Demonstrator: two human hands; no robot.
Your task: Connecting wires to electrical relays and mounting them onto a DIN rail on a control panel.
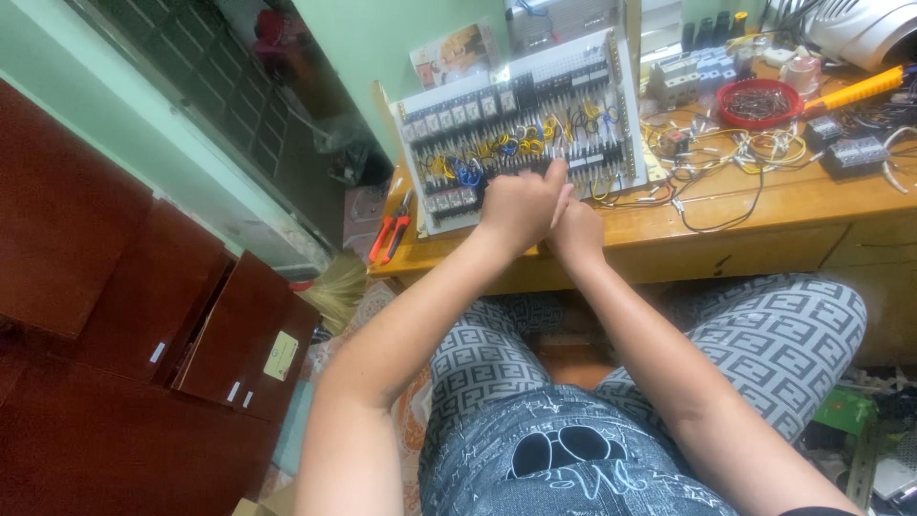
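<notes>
1. left hand (pixel 516 205) and right hand (pixel 576 232) pressed together at centre frame, both at the lower edge of the white wiring panel (pixel 521 124) propped on the wooden desk (pixel 764 205).
2. left fingers curled into a loose fist with the tips at the row of black terminal blocks (pixel 573 158); something thin maybe pinched there, but can't tell. right fingers tucked behind the left hand, so can't tell if apart or clamped.
3. panel sitting upper centre of the frame, tilted, packed with yellow and blue wires (pixel 497 148).
4. risk one: hands crowding each other, so probably easy to snag a neighbouring wire loop and tug it out of its terminal.
5. risk two: panel only leaning, not visibly fixed, so a hard push could likely slide or tip it toward the back.
6. risk three: loose wire tangle (pixel 735 153) right of the panel, near enough to catch a wrist.
7. red-handled pliers (pixel 390 229) lying at the desk's left edge, looks like one nudge from dropping off.
8. containers: red round bowl (pixel 758 102) at upper right, filled with small dark metal bits, too small to say exactly what. brown boxes (pixel 239 330) at lower left, contents not visible.
</notes>
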